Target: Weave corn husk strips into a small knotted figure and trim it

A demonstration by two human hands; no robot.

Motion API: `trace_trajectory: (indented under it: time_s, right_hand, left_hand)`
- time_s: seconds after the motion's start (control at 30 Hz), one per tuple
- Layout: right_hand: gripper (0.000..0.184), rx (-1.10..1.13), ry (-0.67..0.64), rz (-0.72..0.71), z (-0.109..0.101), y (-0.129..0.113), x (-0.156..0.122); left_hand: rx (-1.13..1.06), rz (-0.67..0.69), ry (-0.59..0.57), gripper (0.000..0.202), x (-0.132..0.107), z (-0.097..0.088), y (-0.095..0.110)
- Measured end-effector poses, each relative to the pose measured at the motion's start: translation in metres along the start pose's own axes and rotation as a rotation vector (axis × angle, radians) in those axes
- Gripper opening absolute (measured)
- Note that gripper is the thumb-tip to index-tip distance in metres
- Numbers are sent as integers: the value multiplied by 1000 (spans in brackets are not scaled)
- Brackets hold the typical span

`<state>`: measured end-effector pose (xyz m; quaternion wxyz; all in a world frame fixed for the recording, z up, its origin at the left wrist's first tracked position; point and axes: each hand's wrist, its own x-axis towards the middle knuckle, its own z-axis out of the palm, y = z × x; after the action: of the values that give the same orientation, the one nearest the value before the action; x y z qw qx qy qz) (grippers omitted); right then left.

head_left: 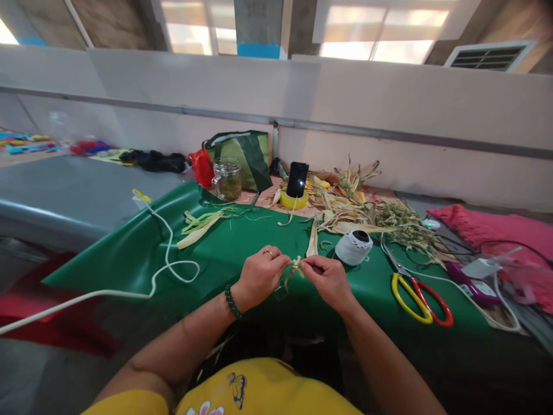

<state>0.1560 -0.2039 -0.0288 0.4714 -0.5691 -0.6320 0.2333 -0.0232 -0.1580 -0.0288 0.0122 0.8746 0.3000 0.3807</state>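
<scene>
Between my two hands is a small pale piece of corn husk (296,265), with thin strips dangling below it. My left hand (260,275), with a ring and a green bead bracelet, pinches its left side. On the other side, the thumb and fingers of my right hand (329,281) are closed on the same piece. Both hands are over the front of the green mat (242,242). A spool of white thread (354,248) stands just beyond my right hand. One loose husk strip (312,237) lies behind the fingers.
Scissors (421,297) with yellow and red handles lie at right, near a purple device (470,282). Dried husks (345,210) are piled behind. A phone (298,180) leans on a yellow tape roll (294,199). A glass mug (227,180) stands back left; a white cable (170,248) crosses the mat.
</scene>
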Motion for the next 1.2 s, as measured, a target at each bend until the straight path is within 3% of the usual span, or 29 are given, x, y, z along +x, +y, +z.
trace_trajectory:
  time_s: [0.1,0.23,0.37,0.43,0.57,0.77,0.9,1.03,1.1,1.2]
  right_hand:
    - [28,-35,-8,-27,1,4,0]
    - [30,-29,-47,-33,2,5,2]
    - [27,-100,-22,-88,5,8,2]
    - [26,-181,9,-137,8,11,3]
    - [25,-380,19,-150,11,20,12]
    - [19,-701,-134,-16,-6,25,30]
    - [18,-753,-152,-104,-21,22,31]
    - [19,-791,-163,-217,-19,11,41]
    - [20,-813,-116,-289,-15,5,51]
    - [19,-786,74,-394,-13,1,57]
  left_hand:
    - [-61,-81,-81,19,4,-8,4]
    - [-451,-131,-114,18,9,-9,8]
    - [-936,-380,-172,27,13,1,6]
    - [-1040,-476,-146,30,16,8,3]
    - [-933,-466,-127,25,30,23,-7]
    - [-678,-382,-339,7,49,45,-33]
    - [-605,-357,-419,7,45,54,-39]
    - [-642,-365,-430,6,41,56,-38]
    - [-735,-406,-438,9,42,55,-39]
    - [-932,-515,-470,16,44,53,-44]
